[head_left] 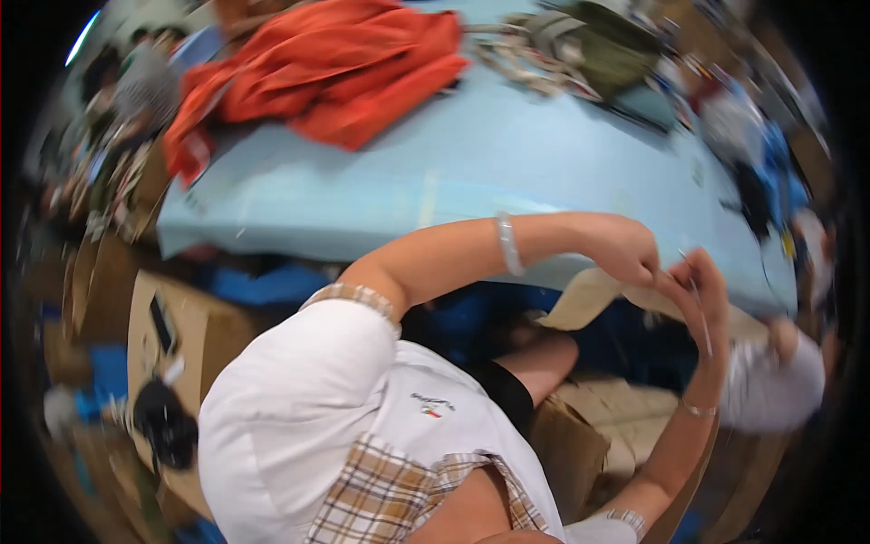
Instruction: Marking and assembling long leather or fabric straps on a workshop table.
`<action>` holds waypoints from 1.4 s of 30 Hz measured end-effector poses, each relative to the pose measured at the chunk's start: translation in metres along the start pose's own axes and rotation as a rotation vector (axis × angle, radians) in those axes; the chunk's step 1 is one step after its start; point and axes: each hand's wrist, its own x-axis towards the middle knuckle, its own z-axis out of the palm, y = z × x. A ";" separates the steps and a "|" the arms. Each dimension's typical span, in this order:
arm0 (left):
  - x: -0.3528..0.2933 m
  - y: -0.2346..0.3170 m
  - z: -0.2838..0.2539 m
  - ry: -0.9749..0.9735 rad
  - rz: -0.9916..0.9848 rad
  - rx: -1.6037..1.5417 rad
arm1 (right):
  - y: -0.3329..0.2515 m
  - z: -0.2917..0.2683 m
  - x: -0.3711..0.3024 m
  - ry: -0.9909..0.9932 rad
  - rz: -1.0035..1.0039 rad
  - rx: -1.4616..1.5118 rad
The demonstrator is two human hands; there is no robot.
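Note:
My left hand (pixel 625 252) is closed in a pinch on a cream cloth strip (pixel 584 299), which hangs below the fingers over the near edge of the table. Right beside it, nearly touching, my right hand (pixel 705 295) is closed around a thin silvery tool (pixel 702 317) whose long slim end points down along the wrist. Blur hides the tool's exact kind. More pale cloth shows behind my right hand.
On the light blue table (pixel 544 172) lie a heaped red-orange garment (pixel 335 68) and an olive-green cloth item (pixel 616 50) with pale cords. A cardboard box (pixel 227 335) bears a phone (pixel 163 324) and a black object (pixel 165 422). A person in white (pixel 770 385) is at the right.

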 end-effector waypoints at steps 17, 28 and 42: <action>-0.333 -0.051 -0.091 0.455 -0.709 0.314 | -0.056 0.050 0.082 -0.054 -0.166 0.140; -0.498 -0.084 -0.105 0.704 -0.987 -0.286 | -0.037 0.161 0.167 -0.380 -0.074 0.156; -0.490 -0.093 -0.079 1.132 -1.366 0.335 | -0.036 0.226 0.190 -0.370 -0.081 0.020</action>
